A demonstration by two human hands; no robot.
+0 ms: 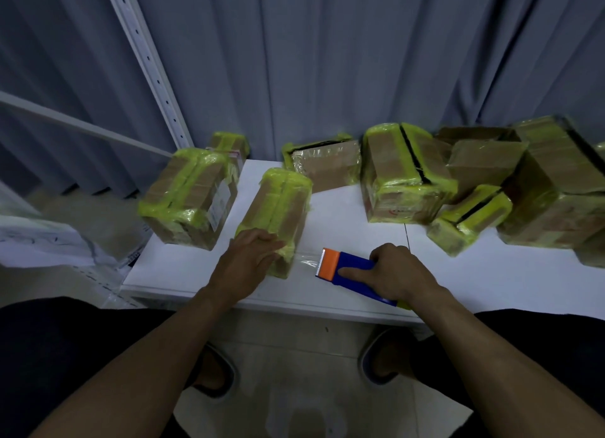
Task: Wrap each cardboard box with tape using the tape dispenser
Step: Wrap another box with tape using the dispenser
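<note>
Flat-fingered left hand pins the box so the right hand, at 3 o'clock, fingers clamped on the dispenser, stretches tape taut.

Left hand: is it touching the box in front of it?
Touching. The head view shows the left hand resting on the box's near end, no gap.

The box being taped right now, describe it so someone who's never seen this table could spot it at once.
On the white table, yellow-taped cardboard boxes crowd the curtain side. The box being taped lies nearer the front edge, left of centre. It alone has the left hand on its near end and clear tape stretching from it to the tape dispenser in the right hand.
</note>
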